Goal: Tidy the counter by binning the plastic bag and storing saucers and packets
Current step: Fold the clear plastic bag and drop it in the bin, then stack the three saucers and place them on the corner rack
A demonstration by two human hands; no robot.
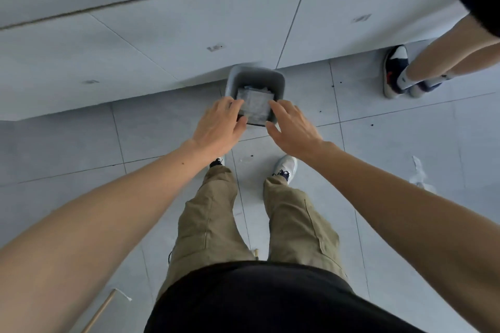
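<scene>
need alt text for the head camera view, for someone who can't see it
Seen from above, a person's left hand and right hand, both open and empty, are spread over a small grey bin on the tiled floor, with crumpled clear plastic inside it. The bin stands against pale cabinet fronts; a second person's legs are at the upper right.

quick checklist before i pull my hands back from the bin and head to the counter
1. Plastic bag inside the grey bin: ok, crumpled clear plastic lies within its walls.
2. Left hand free of the bag: ok, fingers spread, no grip on anything.
3. Right hand free: ok, open above the bin's near rim.
4. Bin upright against the cabinet fronts: ok.
5. Floor clear for stepping back: not ok, a white scrap lies to the right and a wooden stick to the lower left.
6. Saucers and packets stored: cannot tell, counter out of view.
</scene>
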